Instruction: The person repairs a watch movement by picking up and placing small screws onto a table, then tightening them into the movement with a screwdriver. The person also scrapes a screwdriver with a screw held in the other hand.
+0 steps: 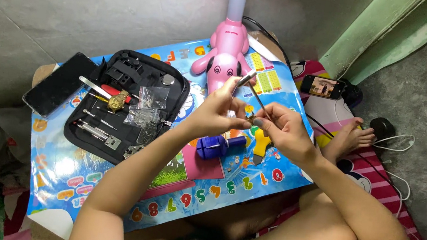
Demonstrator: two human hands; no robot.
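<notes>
My left hand (pixel 219 109) and my right hand (pixel 281 128) meet above a small table with a colourful printed mat (pixel 100 176). The left hand pinches a slim silver tool (pixel 246 79) that points up and right. The right hand pinches a thin dark rod (pixel 256 99) and a small part between the fingertips; what that part is I cannot tell. Below the hands lie a blue block-shaped tool (pixel 219 145) and a yellow-handled tool (pixel 261 143) on the mat.
An open black tool case (pixel 127 102) with tweezers, small bags and metal parts lies on the left. A dark phone (pixel 59 84) lies at the table's left edge. A pink dog-shaped lamp (pixel 226 53) stands behind. Another phone (pixel 322 87), cables and my foot (pixel 350 138) are on the right.
</notes>
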